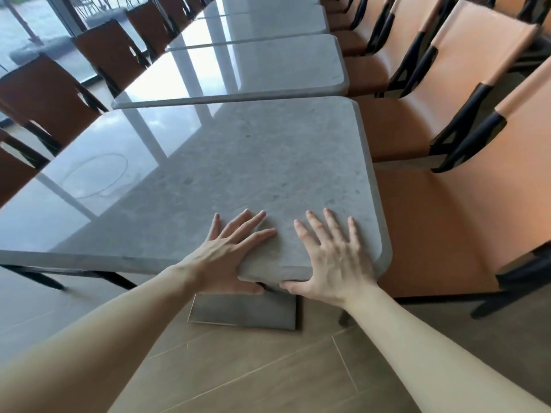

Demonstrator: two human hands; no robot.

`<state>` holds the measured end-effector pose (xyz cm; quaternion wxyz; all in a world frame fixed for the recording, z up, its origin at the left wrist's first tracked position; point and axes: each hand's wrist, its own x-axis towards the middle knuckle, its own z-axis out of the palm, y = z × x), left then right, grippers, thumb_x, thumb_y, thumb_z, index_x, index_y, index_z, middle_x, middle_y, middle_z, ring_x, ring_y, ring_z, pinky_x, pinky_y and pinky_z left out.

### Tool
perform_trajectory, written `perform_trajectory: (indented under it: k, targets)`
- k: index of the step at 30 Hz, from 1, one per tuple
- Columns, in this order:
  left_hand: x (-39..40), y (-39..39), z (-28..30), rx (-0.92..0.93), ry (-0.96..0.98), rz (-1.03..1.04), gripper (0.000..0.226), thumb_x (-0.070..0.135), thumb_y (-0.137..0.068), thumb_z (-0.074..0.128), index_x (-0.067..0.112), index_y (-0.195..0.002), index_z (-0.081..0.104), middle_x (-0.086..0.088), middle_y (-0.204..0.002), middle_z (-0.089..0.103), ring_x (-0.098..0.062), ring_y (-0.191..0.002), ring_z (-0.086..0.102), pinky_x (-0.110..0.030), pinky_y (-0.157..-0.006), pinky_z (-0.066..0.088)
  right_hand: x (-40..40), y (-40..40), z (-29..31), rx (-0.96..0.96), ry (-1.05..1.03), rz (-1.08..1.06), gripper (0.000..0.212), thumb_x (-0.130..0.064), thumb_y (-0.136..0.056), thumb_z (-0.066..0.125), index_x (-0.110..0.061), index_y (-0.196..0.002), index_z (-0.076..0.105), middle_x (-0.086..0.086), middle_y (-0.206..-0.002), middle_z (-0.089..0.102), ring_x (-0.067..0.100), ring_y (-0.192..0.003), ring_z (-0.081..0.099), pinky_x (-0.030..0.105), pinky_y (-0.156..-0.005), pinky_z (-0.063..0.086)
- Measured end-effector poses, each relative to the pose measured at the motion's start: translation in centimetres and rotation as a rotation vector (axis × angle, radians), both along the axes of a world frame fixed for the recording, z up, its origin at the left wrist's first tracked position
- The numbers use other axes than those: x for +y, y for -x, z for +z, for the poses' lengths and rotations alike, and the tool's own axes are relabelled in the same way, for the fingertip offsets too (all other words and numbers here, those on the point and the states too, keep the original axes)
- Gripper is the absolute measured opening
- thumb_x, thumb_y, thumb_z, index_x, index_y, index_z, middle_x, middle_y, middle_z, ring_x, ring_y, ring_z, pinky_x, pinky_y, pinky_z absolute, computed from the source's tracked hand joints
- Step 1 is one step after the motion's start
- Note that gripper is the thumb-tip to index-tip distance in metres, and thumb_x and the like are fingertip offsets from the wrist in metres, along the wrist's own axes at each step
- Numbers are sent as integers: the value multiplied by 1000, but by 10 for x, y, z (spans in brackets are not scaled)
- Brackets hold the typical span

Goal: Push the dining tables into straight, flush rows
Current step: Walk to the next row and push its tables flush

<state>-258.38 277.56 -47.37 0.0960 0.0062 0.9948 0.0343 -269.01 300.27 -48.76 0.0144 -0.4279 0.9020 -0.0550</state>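
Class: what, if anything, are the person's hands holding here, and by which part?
Both the left hand and right hand grip the nearest grey dining table at its near edge, fingers flat on top, thumbs under.

Both hands flat on near corner of grey stone bench (238,162): left hand (229,248), right hand (334,257), thumbs hooked under edge. Next bench (253,67) beyond, offset. Orange chairs (447,84) right.

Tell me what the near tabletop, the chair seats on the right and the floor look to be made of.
Near tabletop: grey stone or a stone-look slab, polished; mottled flecks, and it mirrors the window. Chair seats: tan leather or leatherette, smooth and matte, on black frames, likely metal. Floor: wood-look tile or plank, with grain streaks and thin pale joints.
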Motion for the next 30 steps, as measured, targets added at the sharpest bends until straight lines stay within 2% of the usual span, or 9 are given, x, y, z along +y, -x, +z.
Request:
perform_trajectory:
  k: [3,5,9,13,20,23,30]
  targets:
    - [7,-2,-9,117,35,124,120,91,-56,45,49,-158,0,6,-169,-14,-34,-156,-11,-71,-119,1,2,-1,0,5,9,-3,119,-93,-68,41,-27,-161,10,4,-170,7,32,-157,2,64,-122,0]
    - [9,-2,-12,132,90,154,123,95,-52,39,47,-158,0,-1,-171,-7,-36,-156,-5,-71,-118,5,2,-3,0,15,9,-7,119,-95,-67,39,-28,-161,11,3,-170,8,32,-156,3,63,-122,2]
    - [9,-5,-17,185,128,150,124,101,-51,30,46,-159,3,-3,-171,3,-33,-157,1,-65,-120,12,0,-5,-3,43,12,-23,117,-96,-66,37,-30,-160,12,1,-170,11,30,-156,7,63,-122,5]
    - [4,-5,-22,224,131,133,121,103,-52,30,50,-157,1,1,-171,4,-30,-157,4,-60,-121,14,-1,-6,-8,80,24,-30,117,-97,-65,36,-32,-159,15,0,-169,13,28,-156,9,62,-123,7]
    - [0,1,-23,238,121,120,119,102,-55,38,53,-155,-3,6,-171,3,-26,-157,3,-58,-122,14,-5,-4,-8,103,56,-49,124,-98,-53,23,-34,-159,19,-2,-168,19,25,-155,15,60,-123,11]
    - [-1,1,-24,253,112,125,124,103,-51,32,50,-156,-8,6,-171,3,-26,-157,3,-59,-123,14,-6,-4,-6,111,53,-54,126,-98,-49,22,-35,-159,20,-3,-168,20,24,-155,16,60,-122,11]
    - [2,1,-23,259,138,107,124,104,-50,25,47,-158,-1,5,-170,8,-26,-156,7,-58,-121,18,-5,-3,-6,89,48,-47,126,-98,-49,24,-36,-159,21,-3,-168,20,23,-155,16,60,-122,12]
